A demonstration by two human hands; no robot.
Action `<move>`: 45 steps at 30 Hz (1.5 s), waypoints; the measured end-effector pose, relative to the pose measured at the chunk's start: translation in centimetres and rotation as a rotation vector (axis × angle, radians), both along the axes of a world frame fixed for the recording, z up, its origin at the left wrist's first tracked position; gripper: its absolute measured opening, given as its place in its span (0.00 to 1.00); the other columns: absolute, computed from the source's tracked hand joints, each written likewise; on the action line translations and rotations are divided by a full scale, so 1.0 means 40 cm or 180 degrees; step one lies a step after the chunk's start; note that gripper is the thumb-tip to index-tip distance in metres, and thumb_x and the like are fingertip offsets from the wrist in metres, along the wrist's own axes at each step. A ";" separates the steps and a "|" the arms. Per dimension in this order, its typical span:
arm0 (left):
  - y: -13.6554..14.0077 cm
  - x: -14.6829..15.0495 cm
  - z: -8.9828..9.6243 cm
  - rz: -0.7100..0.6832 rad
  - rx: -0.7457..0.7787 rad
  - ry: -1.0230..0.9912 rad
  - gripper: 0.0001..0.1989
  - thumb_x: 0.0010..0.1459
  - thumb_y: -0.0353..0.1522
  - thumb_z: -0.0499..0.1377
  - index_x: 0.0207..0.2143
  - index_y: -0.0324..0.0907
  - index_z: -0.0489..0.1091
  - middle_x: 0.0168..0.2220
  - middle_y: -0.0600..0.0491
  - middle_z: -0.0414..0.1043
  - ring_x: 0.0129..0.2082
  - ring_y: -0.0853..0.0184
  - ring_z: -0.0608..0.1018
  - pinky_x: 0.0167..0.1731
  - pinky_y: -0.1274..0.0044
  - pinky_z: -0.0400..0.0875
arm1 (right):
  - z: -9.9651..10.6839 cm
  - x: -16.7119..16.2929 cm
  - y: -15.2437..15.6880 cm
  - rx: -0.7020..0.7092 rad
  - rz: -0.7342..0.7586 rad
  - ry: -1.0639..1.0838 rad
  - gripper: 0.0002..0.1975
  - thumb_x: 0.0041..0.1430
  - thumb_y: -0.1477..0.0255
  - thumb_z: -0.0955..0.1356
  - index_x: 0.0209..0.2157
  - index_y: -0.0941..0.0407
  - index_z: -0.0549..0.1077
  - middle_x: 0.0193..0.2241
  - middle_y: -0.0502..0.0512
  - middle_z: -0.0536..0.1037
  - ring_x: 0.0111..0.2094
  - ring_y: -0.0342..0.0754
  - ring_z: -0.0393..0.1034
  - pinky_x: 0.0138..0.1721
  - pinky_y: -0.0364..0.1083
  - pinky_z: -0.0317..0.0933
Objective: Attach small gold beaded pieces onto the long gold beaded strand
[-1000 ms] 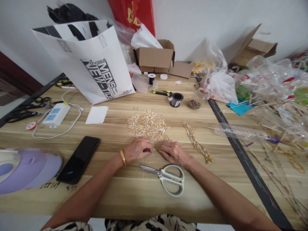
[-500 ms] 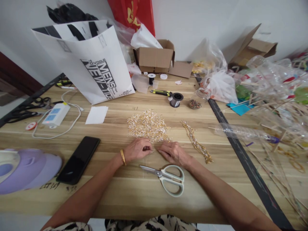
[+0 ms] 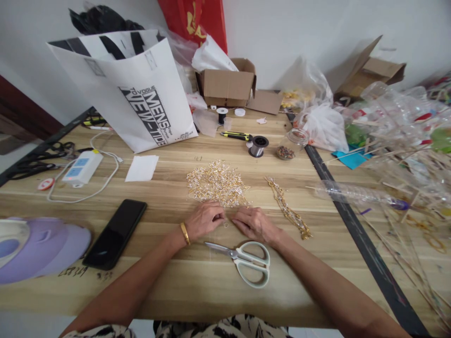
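Observation:
A loose heap of small gold and clear beaded pieces [image 3: 217,182] lies on the wooden table just beyond my hands. My left hand [image 3: 206,219], with a gold bracelet at its wrist, is closed in a pinch at the heap's near edge. At its fingertips is a small thin ring [image 3: 226,225]. My right hand [image 3: 256,225] rests on the table a short way right, fingers curled together; anything in them is hidden. Scissors [image 3: 243,260] with pale handles lie in front of both hands, blades toward the left. A gold and silver beaded strand [image 3: 288,209] lies right of the heap.
Left are a black phone [image 3: 115,233], a purple-and-white object [image 3: 42,249], a power strip [image 3: 82,168] and white paper [image 3: 142,168]. Behind stand a large white bag [image 3: 123,94], a wire spool [image 3: 258,146] and a bead jar [image 3: 292,144]. Plastic bottles [image 3: 398,112] and sticks crowd the right.
My left hand has shifted slightly right, its thumb and fingers now closer together, and the small ring shows more clearly at its fingertips. My right hand has barely moved.

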State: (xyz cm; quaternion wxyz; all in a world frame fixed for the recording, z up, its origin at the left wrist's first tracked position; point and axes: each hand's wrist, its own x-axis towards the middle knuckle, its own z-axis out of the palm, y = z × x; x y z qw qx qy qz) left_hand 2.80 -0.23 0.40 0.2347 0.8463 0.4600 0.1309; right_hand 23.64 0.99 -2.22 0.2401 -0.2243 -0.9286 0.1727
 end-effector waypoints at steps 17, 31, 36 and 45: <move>0.001 -0.003 -0.004 -0.0335 -0.0086 -0.0047 0.04 0.53 0.29 0.59 0.29 0.39 0.74 0.28 0.52 0.71 0.33 0.67 0.71 0.37 0.76 0.64 | -0.007 0.004 0.000 -0.0093 -0.0140 0.0181 0.09 0.64 0.75 0.59 0.39 0.58 0.70 0.29 0.56 0.75 0.32 0.45 0.70 0.33 0.43 0.64; -0.028 0.028 -0.011 0.0082 0.0617 -0.0209 0.04 0.56 0.30 0.58 0.30 0.38 0.70 0.30 0.52 0.71 0.33 0.67 0.72 0.36 0.76 0.66 | -0.007 0.000 -0.004 0.0043 -0.0107 0.0256 0.09 0.64 0.75 0.60 0.41 0.58 0.69 0.31 0.57 0.75 0.34 0.46 0.70 0.34 0.43 0.64; -0.038 0.033 -0.024 -0.0151 0.1083 0.0157 0.10 0.61 0.31 0.52 0.28 0.38 0.68 0.29 0.51 0.69 0.34 0.65 0.71 0.36 0.74 0.66 | -0.002 -0.003 -0.004 0.0144 -0.0092 0.0146 0.09 0.65 0.75 0.59 0.38 0.58 0.69 0.27 0.55 0.73 0.30 0.46 0.68 0.31 0.43 0.63; -0.034 0.033 -0.022 -0.0176 0.1068 0.0145 0.09 0.60 0.31 0.53 0.28 0.38 0.66 0.29 0.50 0.68 0.34 0.65 0.70 0.35 0.74 0.66 | -0.004 -0.006 -0.002 0.0185 -0.0120 0.0135 0.08 0.65 0.75 0.59 0.38 0.58 0.69 0.27 0.55 0.74 0.30 0.46 0.69 0.32 0.43 0.63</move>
